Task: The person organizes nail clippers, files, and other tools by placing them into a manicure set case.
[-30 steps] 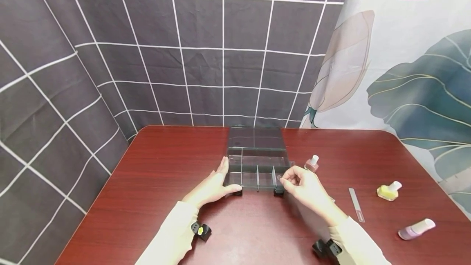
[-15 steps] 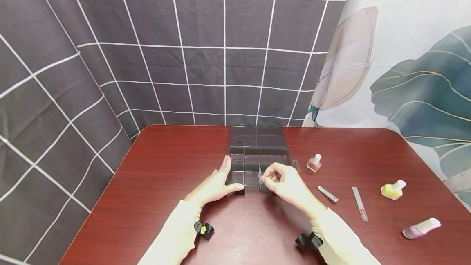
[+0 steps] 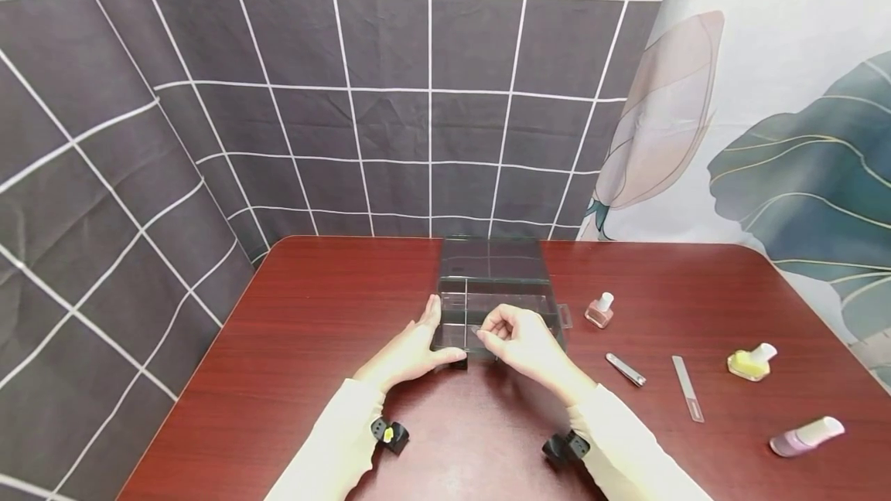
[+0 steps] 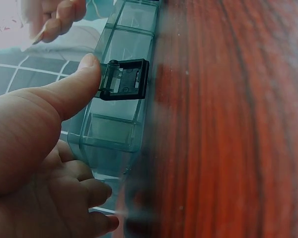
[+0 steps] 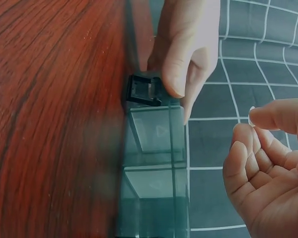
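- A clear plastic organizer box [image 3: 497, 308], rectangular with thin walls and inner dividers forming small square compartments, is set on the worktop [image 3: 313, 346] between the two hands; its lid is stood open at the far side, and its long axis runs away from the person.
- A dark, squarish plastic latch [image 4: 124, 79] is fixed on the near front wall, pointing toward the person.
- The box's near left corner is braced by the left hand [image 3: 407, 350]: the fingers are laid straight along the left wall and the thumb is stretched along the front, its tip touching the latch.
- The right hand [image 3: 522, 339] is held over the near compartments, fingers curled and thumb met with forefinger in a narrow pinch; a small, thin clear piece seems to be nipped there, but what it is cannot be told.
- The worktop is a smooth, reddish-brown wood-grain surface.
- To the right of the right hand are laid a pink polish bottle [image 3: 599, 310], a metal nail clipper [image 3: 625, 369], a slim nail file [image 3: 687, 387], a yellow polish bottle [image 3: 750, 361] and, farthest out, a lilac bottle [image 3: 806, 436] on its side.
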Demonstrator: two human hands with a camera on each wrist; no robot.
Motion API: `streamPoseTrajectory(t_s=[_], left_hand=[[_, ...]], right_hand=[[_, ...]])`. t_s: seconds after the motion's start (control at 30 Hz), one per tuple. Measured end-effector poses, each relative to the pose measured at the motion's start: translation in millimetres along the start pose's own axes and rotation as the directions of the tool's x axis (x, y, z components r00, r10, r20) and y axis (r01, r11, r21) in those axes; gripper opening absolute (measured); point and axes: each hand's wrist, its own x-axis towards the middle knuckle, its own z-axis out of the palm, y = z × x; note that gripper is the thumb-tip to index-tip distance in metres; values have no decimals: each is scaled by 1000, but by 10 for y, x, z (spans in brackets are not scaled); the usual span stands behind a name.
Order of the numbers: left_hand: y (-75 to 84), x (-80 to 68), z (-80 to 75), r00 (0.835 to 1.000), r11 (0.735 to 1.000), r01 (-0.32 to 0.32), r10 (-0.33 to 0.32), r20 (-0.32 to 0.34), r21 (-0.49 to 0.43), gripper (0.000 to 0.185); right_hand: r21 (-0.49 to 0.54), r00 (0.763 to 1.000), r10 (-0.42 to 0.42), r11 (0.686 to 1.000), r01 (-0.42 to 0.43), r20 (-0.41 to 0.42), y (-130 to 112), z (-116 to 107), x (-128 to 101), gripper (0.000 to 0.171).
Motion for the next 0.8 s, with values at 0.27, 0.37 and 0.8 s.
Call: streamPoseTrajectory(t_s=[0.27,0.37,0.8], left_hand=[[5,-13,13,1000,1000,12,-12,-9,-28,101],[12,-9,36,1000,999,8,-8,0,-33,101],[-23,1,17,1000,1000,-24,24,-19,-10,102]], right_hand=[[-17,999,23,1000,-23,37,7,109,78,8],[-35,998,53,998,-52,33,4,151,98,8],[-43,998,64,997,-64,-7,5,395,175,10]])
